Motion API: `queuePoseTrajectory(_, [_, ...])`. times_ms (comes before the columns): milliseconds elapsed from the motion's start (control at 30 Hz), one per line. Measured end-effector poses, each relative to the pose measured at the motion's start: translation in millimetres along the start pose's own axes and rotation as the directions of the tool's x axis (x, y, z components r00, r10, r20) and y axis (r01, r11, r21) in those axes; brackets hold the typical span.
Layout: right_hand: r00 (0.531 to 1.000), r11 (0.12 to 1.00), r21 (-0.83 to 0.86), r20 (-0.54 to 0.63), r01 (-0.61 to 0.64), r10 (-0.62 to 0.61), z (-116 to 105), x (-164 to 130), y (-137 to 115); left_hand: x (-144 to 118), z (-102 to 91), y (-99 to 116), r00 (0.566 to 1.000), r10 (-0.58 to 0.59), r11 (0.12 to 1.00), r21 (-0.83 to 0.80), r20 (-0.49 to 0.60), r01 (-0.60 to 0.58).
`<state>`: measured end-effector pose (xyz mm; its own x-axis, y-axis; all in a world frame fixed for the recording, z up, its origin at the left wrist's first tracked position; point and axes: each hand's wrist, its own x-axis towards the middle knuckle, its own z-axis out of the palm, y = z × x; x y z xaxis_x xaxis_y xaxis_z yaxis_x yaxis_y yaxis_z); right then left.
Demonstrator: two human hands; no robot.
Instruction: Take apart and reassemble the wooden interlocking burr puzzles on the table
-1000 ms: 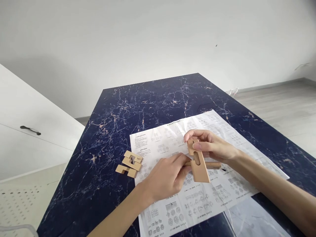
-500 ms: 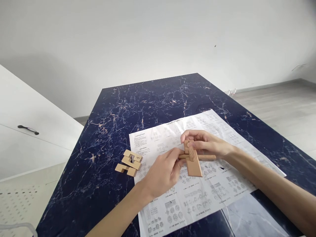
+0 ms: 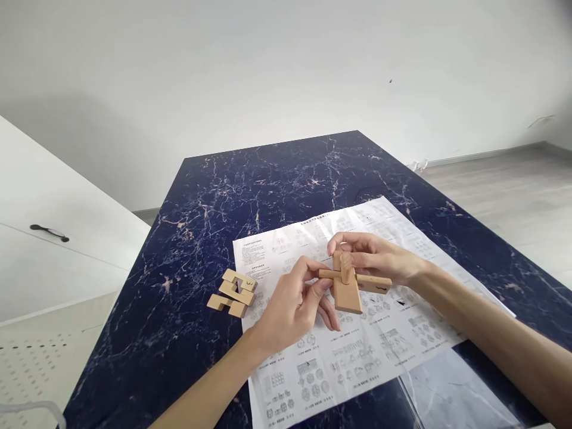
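Gripping a crossed pair of light wooden puzzle bars (image 3: 348,281), the left hand (image 3: 292,307) and right hand (image 3: 379,262) hold it above a printed instruction sheet (image 3: 357,351) on the dark blue marble surface (image 3: 268,179).

Plain white wall (image 3: 268,71) behind, with one small dark speck. Dark blue marble table (image 3: 268,179) in the middle. White cabinet (image 3: 53,238) with black handle (image 3: 49,232) at left. Pale, perhaps wooden floor (image 3: 504,190) at right. Soft, even daylight.
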<state>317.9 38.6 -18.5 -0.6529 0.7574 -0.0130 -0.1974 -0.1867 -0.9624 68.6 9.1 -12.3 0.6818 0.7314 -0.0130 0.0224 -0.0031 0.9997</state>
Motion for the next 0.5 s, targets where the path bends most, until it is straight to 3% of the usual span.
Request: queuePoseTrajectory(500, [0.995,0.995,0.008,-0.002,-0.095,0.095,-2.1,-2.8,-1.3,6.7,-0.5,9.4,1.000,-0.010,0.966,-0.259,0.027,0.016])
